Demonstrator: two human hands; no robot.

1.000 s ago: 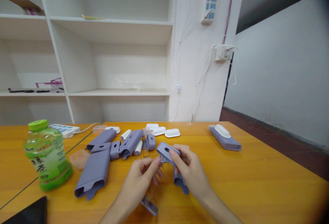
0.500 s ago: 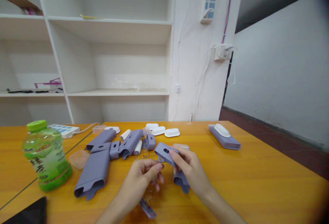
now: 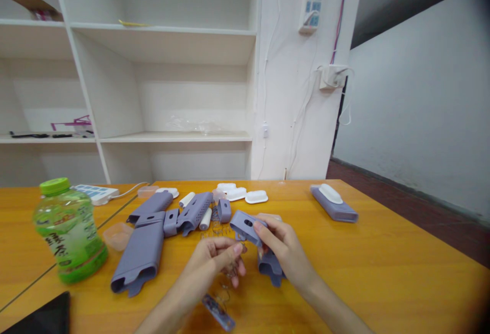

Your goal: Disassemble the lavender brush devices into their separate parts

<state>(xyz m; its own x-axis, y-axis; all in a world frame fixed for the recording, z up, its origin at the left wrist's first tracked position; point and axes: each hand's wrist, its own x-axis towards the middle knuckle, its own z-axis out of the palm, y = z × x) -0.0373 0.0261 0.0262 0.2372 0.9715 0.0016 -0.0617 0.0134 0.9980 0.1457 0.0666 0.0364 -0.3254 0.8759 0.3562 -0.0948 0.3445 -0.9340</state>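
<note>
My right hand grips a lavender plastic housing with an oval hole in its top, held tilted above the orange table. My left hand is pinched closed just left of the housing, with thin wire springs hanging at its fingertips. A small lavender strip lies on the table below my left hand. Loose wire springs lie just beyond my hands.
Lavender housings and small white caps are spread over the middle of the table. A green bottle stands at the left, a dark tablet at the bottom left. An assembled lavender unit lies to the right. White shelves stand behind.
My left hand has drawn slightly toward me and down, fingers curling tighter on the springs. My right hand keeps its hold on the housing, nearly still. The lavender strip stays on the table.
</note>
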